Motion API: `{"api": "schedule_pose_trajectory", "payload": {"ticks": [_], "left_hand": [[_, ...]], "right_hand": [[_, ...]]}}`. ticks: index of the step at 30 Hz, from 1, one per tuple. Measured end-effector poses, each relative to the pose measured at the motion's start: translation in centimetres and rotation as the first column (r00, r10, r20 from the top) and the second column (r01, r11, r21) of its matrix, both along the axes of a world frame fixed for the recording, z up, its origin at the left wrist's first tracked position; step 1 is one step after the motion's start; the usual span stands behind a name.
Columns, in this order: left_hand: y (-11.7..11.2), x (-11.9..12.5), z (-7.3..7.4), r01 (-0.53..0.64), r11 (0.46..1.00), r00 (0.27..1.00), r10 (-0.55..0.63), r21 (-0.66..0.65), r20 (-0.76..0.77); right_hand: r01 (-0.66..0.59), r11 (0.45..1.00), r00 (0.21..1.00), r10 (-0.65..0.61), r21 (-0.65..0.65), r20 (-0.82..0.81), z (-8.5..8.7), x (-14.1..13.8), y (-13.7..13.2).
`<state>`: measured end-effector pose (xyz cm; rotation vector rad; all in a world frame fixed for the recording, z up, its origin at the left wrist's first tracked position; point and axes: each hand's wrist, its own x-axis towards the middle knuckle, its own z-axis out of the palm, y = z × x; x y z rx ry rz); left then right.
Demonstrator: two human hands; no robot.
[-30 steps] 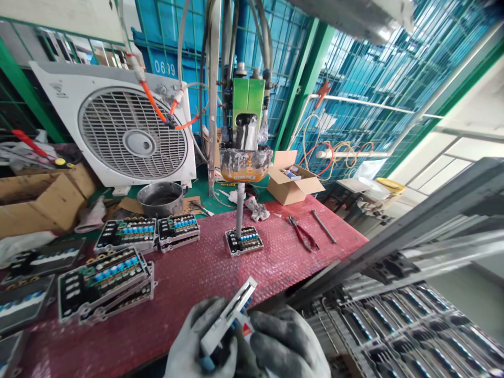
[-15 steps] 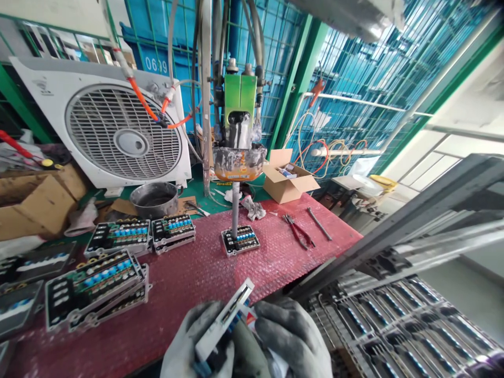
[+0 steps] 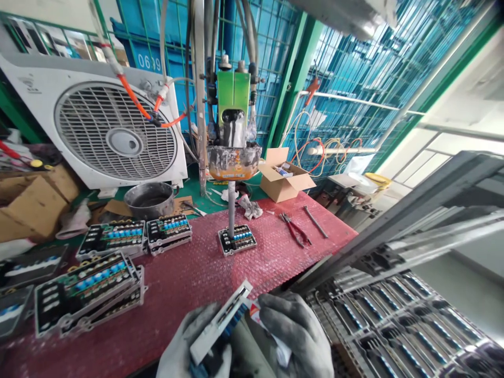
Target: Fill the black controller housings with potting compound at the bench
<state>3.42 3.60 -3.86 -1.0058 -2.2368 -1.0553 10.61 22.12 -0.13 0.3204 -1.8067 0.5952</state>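
Both my hands wear grey gloves and sit at the bottom middle of the view. My left hand (image 3: 185, 349) grips a circuit board module (image 3: 220, 321) held on edge, its white rim tilted up to the right. My right hand (image 3: 293, 336) is closed against the same module from the right, with a small white and red scrap showing between the fingers. Farther back, another board module (image 3: 237, 239) lies on the red bubble wrap (image 3: 189, 278) under the grey nozzle of a dispensing machine (image 3: 233, 131).
Several board modules (image 3: 86, 286) are stacked at the left. A metal rack (image 3: 397, 315) full of modules fills the lower right. A white fan (image 3: 106, 136), a metal pot (image 3: 148, 198), red pliers (image 3: 293, 228), a rod and an open cardboard box (image 3: 284, 176) stand behind.
The view has drifted rightward, so everything on the table sits a little more to the left. My hands still hold the module, slightly lower in the picture.
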Motion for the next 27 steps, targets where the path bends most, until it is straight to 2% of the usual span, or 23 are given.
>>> {"api": "schedule_pose_trajectory", "payload": {"ticks": [4,9,13,17,23,25,27], "left_hand": [[0.2,-0.3,0.7,0.029,0.999,0.996,-0.03,-0.017,-0.082],[0.2,-0.6,1.2,0.054,0.996,0.986,-0.066,-0.076,-0.155],[0.0,-0.8,0.6,0.04,0.996,0.978,-0.056,-0.083,-0.203],[-0.2,-1.1,0.5,0.09,0.991,0.964,-0.111,-0.099,-0.241],[-0.6,-0.8,1.1,0.113,0.992,0.985,-0.118,-0.049,-0.124],[-0.7,-0.9,1.4,0.092,0.996,0.995,-0.092,0.014,-0.027],[-0.6,-1.4,1.8,0.029,0.992,0.982,-0.051,0.124,0.179]], "right_hand": [[0.041,0.998,0.999,-0.042,-0.056,-0.013,1.0,-0.4,-0.4],[0.08,0.972,0.996,-0.068,-0.219,0.06,1.3,-0.4,-0.5],[0.086,0.974,0.989,-0.058,-0.209,0.135,0.6,0.0,0.1],[0.094,0.976,0.987,-0.066,-0.196,0.148,0.4,0.0,0.5],[0.095,0.97,0.986,-0.06,-0.226,0.155,0.6,-0.2,0.5],[0.088,0.945,0.984,-0.034,-0.316,0.175,0.6,-0.1,0.6],[0.067,0.875,0.982,0.028,-0.48,0.189,0.8,-0.1,0.8]]}}
